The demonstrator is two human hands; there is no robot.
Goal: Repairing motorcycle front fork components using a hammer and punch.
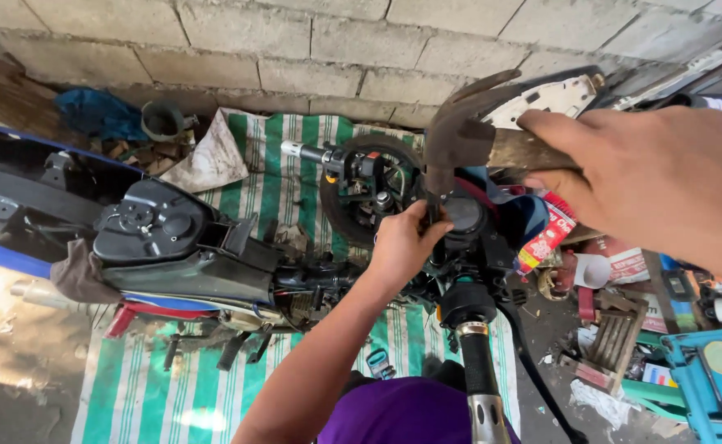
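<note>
My right hand [657, 177] grips the wooden handle of a rusty claw hammer [460, 136], raised close to the camera above the front of a stripped motorcycle [180, 247]. The hammer head hangs just over my left hand [402, 242]. That hand pinches a thin dark metal piece [433, 210] upright against the steering area, between the front wheel [369, 193] and the handlebar grip [480, 370]. What the thin piece rests on is hidden by my fingers.
The motorcycle lies on a green-and-white striped sheet [172, 386] beside a grey block wall [295, 49]. A blue toolbox [715, 378], a wooden scrap [612, 337], packets and loose parts crowd the right. Rags and a dark cup [164, 119] sit near the wall.
</note>
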